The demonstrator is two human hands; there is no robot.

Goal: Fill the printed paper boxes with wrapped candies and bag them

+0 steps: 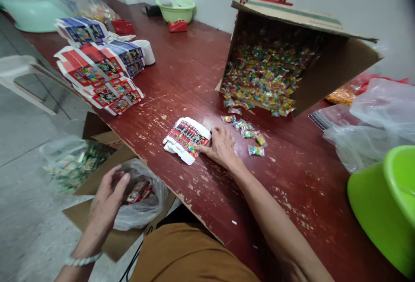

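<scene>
My right hand (222,145) is on the table, with its thumb on the front and its fingers curled at the right edge of a flattened printed candy box (188,137) with white flaps. Just beyond that hand lie several wrapped candies (248,132). Over the edge of a clear plastic bag (142,215) below the table, my left hand (108,193) hangs with nothing seen in it; its fingers are slightly bent and apart from the thumb. Small red printed packets (140,190) lie inside that bag.
A tipped cardboard carton (327,74) full of wrapped candies stands at the back right. Bundled flat boxes (97,68) lie at the left edge near a white cup (145,52). A green tub (366,200) stands right; a white stool (26,74) is at left.
</scene>
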